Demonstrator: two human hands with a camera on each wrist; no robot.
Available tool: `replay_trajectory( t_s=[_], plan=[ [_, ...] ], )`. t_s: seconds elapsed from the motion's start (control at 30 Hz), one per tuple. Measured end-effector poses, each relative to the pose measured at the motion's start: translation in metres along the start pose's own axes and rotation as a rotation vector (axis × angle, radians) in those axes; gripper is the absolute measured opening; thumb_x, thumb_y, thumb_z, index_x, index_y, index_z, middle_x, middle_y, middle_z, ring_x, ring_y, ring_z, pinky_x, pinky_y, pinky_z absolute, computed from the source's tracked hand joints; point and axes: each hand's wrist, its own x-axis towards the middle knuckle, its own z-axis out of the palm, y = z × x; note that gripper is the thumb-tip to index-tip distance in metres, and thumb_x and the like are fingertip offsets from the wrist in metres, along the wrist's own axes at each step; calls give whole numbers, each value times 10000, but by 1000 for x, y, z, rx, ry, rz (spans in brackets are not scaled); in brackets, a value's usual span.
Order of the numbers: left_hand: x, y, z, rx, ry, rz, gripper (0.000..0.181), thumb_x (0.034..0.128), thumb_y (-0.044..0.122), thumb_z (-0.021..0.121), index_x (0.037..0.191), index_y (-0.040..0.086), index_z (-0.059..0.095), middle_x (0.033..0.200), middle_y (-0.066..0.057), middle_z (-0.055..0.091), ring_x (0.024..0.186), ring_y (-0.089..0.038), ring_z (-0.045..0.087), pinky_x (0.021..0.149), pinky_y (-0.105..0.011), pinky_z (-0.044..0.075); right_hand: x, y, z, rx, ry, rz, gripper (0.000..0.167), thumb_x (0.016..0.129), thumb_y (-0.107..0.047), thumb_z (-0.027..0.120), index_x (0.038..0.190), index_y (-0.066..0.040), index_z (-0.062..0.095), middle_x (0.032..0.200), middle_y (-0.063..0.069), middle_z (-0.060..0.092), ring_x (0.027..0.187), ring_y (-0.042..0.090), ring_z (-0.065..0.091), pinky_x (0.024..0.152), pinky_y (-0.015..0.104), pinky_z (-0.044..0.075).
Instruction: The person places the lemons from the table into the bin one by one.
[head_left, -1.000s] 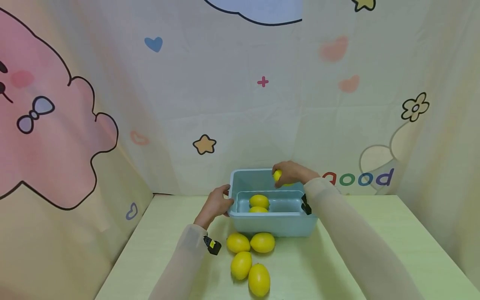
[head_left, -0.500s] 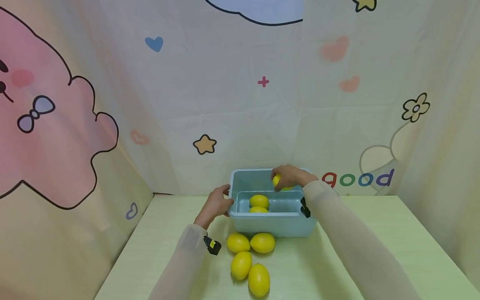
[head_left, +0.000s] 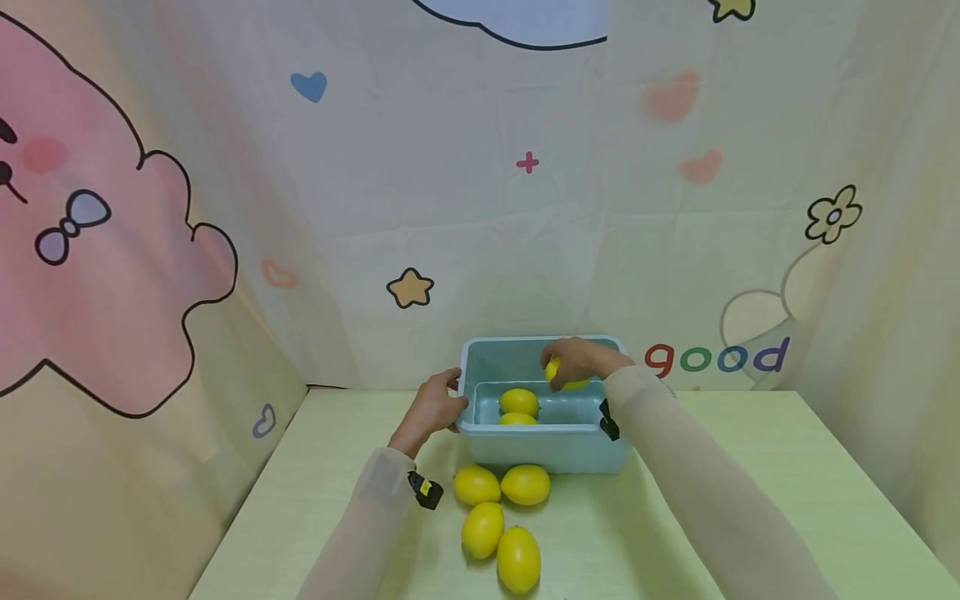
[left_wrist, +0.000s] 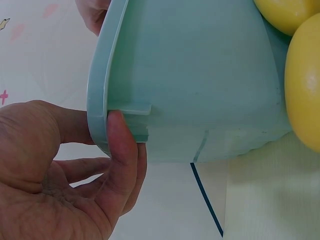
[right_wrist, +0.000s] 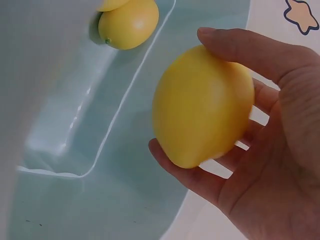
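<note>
A light blue plastic bin (head_left: 551,452) stands on the table near the back curtain. At its left end my left hand (head_left: 430,407) pinches the rim, thumb and fingers on either side, as the left wrist view shows up close. Over the bin's right part, my right hand (head_left: 583,358) holds a yellow lemon (right_wrist: 200,110), fingers and thumb curled round it. The fruit appears clear of the bin floor. Two more lemons lie inside at the left, one (head_left: 519,403) behind another (head_left: 517,419) that the front rim partly hides.
Several lemons lie on the pale green table (head_left: 337,517) in front of the bin: two side by side, the left one (head_left: 477,485) and the right one (head_left: 526,485), then a third (head_left: 483,531) and a nearer one (head_left: 518,560). A printed curtain (head_left: 480,208) hangs behind.
My right hand has lowered slightly and shifted a little left, carrying the lemon down into the bin's opening. The left hand, the bin and the other lemons stay as they were.
</note>
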Motion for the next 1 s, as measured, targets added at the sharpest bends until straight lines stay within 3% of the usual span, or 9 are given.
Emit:
replay_trajectory(
  t_s=[0.2,0.5,1.0],
  plan=[
    [0,1,1,-3,-2,4,515,914,57,594,1417,68,485,1231,-217,580,655,-166,646,511,-271,579,0,2,0,8,-14,5,379,879,-257,713,1227,-158,603,1317,145,584,1109,282,580,964,473,518],
    [-1,1,0,-6,5,5,516,914,55,591,1419,56,480,1234,-223,577,670,-181,653,505,-273,577,-7,-1,-11,-42,53,-17,349,906,-252,684,1225,-133,606,1278,154,605,1106,302,565,983,467,518],
    [-1,2,0,-12,-3,5,537,914,48,589,1435,41,459,1266,-260,563,671,-174,645,504,-274,577,-40,11,-27,-17,176,-60,375,908,-235,684,1255,-118,603,1271,142,615,1151,325,576,965,478,539]
  ],
)
